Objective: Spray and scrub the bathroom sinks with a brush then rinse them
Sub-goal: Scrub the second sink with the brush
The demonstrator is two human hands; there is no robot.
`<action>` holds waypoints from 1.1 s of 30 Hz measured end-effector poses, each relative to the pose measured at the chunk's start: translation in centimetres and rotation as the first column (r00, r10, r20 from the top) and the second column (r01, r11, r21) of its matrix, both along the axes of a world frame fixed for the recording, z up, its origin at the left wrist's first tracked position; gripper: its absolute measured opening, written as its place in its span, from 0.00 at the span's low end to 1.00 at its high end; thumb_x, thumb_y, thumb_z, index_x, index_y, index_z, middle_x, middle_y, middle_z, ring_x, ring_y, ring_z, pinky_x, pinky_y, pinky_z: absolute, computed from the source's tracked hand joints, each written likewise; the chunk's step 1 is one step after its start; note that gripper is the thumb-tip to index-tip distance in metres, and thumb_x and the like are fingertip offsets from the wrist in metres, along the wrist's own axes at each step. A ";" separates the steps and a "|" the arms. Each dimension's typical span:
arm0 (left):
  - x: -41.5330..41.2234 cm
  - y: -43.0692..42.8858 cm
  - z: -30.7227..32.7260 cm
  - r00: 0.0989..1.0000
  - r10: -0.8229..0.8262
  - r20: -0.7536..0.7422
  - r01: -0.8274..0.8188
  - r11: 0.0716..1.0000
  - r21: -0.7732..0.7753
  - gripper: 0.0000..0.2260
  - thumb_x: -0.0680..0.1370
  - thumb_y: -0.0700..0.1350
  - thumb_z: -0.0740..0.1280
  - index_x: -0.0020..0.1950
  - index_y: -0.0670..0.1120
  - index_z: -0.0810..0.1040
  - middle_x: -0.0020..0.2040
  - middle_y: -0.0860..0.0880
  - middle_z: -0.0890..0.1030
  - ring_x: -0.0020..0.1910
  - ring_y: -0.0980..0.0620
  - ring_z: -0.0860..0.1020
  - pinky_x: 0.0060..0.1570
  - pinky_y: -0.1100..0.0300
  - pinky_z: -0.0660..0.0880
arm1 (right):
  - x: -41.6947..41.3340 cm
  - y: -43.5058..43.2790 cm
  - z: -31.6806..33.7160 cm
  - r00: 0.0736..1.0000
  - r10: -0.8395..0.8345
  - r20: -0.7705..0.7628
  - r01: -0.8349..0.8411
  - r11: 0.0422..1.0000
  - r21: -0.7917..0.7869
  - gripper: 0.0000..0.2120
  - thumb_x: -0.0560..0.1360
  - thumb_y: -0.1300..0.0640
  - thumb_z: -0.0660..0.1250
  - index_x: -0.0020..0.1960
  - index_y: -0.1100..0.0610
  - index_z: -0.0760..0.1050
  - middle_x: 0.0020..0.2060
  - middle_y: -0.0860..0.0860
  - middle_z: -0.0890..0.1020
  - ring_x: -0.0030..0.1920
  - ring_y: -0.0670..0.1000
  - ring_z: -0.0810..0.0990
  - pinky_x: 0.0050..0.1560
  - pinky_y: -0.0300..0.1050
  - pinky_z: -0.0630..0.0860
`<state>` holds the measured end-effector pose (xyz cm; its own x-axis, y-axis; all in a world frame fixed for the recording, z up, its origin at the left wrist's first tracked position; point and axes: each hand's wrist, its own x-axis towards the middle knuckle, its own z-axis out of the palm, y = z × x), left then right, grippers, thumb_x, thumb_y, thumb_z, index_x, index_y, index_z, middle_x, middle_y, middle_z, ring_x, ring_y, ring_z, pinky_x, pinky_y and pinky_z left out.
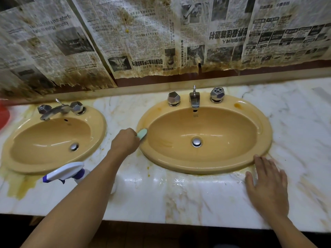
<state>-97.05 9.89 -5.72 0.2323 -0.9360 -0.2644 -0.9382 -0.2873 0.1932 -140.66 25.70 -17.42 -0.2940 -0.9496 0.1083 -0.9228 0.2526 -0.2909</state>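
Nearest me, right hand point(266, 183) lies flat on the marble countertop point(179, 199) near its front edge. Fingers are straight and spread, holding nothing; the fingertips point(256, 157) reach the front-right rim of the right sink point(197, 167).

Spray bottle point(66, 171) stands toward the front edge between the two sinks, just in front of the left sink point(44, 140). My left forearm crosses over it and hides most of the body, so only the white and purple trigger head is clear.

Left hand point(125, 140) is curled tight round the brush point(142, 132). The pale green brush end sits on the left rim of the right sink. Can't tell the bristle contact, the hand covers it.

Wet patch point(179, 181) on the counter in front of the right sink. Yellow staining point(19, 185) runs off the left sink toward the front-left corner.

Right basin looks wet, with the drain stopper point(197, 141) at the centre. At its back rim there's a faucet point(194, 100) between two faceted knobs point(173, 99). Left sink's faucet point(52, 111) is angled and blurred.

A red object point(3, 117) is cut off at the counter's left edge, can't identify it.

Behind the back edge, stained newspaper sheets point(143, 42) cover the wall.
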 end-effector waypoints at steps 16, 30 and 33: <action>-0.2 -4.0 -0.1 0.995 0.091 0.052 -0.096 0.990 0.099 0.20 0.80 0.58 0.66 0.44 0.40 0.75 0.44 0.42 0.80 0.36 0.45 0.76 0.35 0.55 0.70 | 0.0 0.0 0.0 1.000 0.001 -0.018 -0.002 1.000 -0.010 0.32 0.79 0.45 0.54 0.80 0.56 0.62 0.75 0.57 0.71 0.78 0.58 0.63 0.77 0.63 0.55; -4.7 -11.4 0.0 0.986 -0.154 -0.065 0.150 0.987 -0.061 0.14 0.80 0.48 0.62 0.59 0.54 0.85 0.52 0.49 0.82 0.47 0.46 0.79 0.40 0.56 0.73 | 0.0 -0.2 -0.3 0.999 -0.016 -0.045 0.014 0.999 -0.033 0.31 0.79 0.45 0.54 0.79 0.57 0.65 0.74 0.58 0.72 0.77 0.59 0.65 0.77 0.63 0.56; -3.8 -10.9 -0.6 0.993 -0.015 -0.115 0.002 0.994 -0.113 0.14 0.81 0.48 0.62 0.62 0.53 0.84 0.52 0.49 0.81 0.49 0.45 0.78 0.41 0.56 0.70 | 0.0 -0.1 -0.2 0.998 -0.012 -0.058 0.012 1.000 -0.013 0.31 0.79 0.45 0.54 0.79 0.56 0.64 0.74 0.58 0.71 0.77 0.58 0.64 0.78 0.63 0.56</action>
